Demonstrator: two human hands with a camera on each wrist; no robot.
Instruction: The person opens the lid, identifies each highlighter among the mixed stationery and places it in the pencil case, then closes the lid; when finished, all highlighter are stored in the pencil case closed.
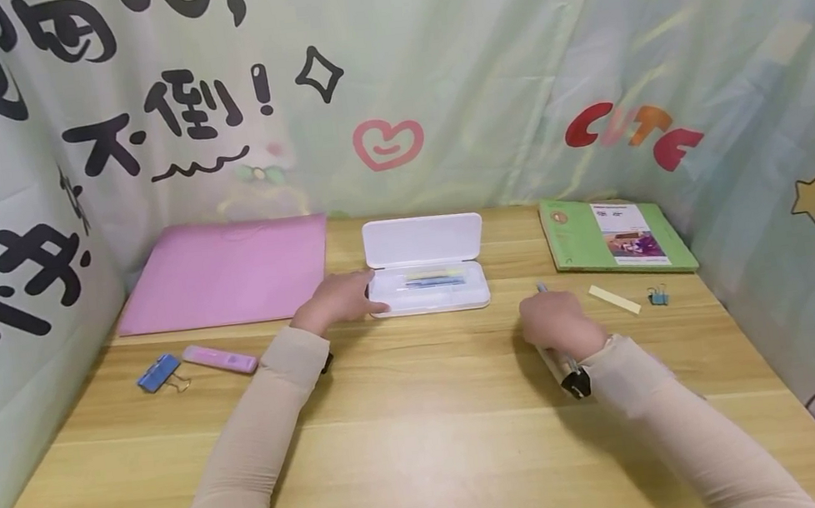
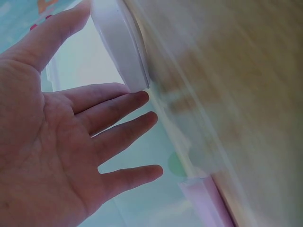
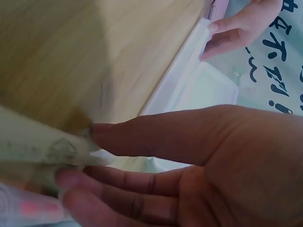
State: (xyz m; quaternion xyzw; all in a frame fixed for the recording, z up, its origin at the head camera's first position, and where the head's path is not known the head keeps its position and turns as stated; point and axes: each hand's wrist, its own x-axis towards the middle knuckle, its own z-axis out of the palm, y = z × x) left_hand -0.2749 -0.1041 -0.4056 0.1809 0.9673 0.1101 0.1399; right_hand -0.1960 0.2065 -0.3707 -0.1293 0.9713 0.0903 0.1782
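Note:
An open white pencil case [image 1: 431,303] stands mid-table with its lid raised. Several slim pen-like sticks [image 1: 435,281] lie inside it. My left hand [image 1: 337,300] holds the case's left end between thumb and fingers; the outer fingers spread free in the left wrist view. To the right of the case, my right hand [image 1: 557,321] pinches a pale pen-like stick [image 3: 33,142] with a small printed mark. A clear barrel with pink inside [image 3: 33,205] shows beside it, and I cannot tell whether it is held too. The knuckles hide most of this in the head view.
A pink folder [image 1: 229,274] lies at back left, with a pink-purple oblong thing [image 1: 220,359] and a blue binder clip [image 1: 158,373] before it. Back right holds a green book [image 1: 579,238], a pale yellow strip [image 1: 614,299] and a small teal binder clip [image 1: 658,296].

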